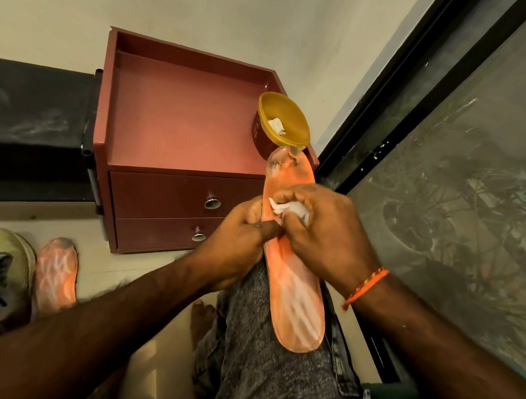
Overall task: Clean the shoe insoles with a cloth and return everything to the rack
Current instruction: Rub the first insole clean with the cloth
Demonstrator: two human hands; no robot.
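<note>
Left hand [243, 230] is gripping the long orange foam insole [293, 288] on my knee; right hand [325, 228] is pinching a crumpled white cloth [287, 208] against it; the round yellow plastic bowl [282, 122] is sitting right at the maroon wooden drawer unit's [177, 126] edge, touching the insole tip.

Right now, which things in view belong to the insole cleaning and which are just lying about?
Part of the job:
- orange insole on the knee, held by the left hand
- white cloth gripped in the right hand
- second insole on the floor
- shoes beside it

Lying about:
- yellow bowl on the red cabinet
- black bench
</note>
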